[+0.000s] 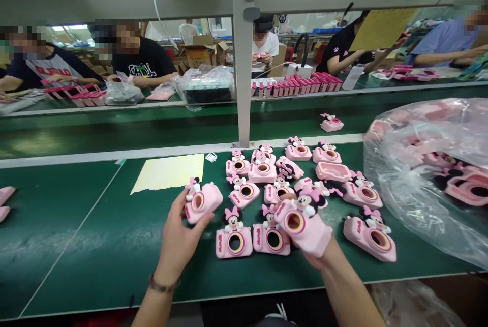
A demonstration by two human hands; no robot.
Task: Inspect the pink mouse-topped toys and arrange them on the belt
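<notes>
The person's left hand (179,235) is closed on a pink camera case (203,201), thumb on its near side and fingers wrapped behind it. It holds the case tilted just above the green table (95,235), with the round lens ring and the small mouse figure turned toward the camera. A thin bracelet (163,285) sits on that wrist. The right hand (323,258) grips a second case (303,228) from below and is mostly hidden behind it, so only the heel of the hand and the forearm show. This case is also lifted off the table, with its lens ring facing up and to the left. Between the two hands, two more cases (234,238) stand upright side by side on the table. Beyond the right hand a loose cluster of the same pink cases (263,169) spreads across the table, some upright and some tipped over. Just right of the right hand another one lies on its back (369,235). Farther right is a large clear plastic bag (419,128) stuffed with pink cases. Beyond the left hand a pale yellow sheet (170,172) lies flat on the table. Past the cluster rises a grey post (243,62), and behind it a single case (331,123) sits on the green belt (114,131). Other people sit at work on the belt's far side.
</notes>
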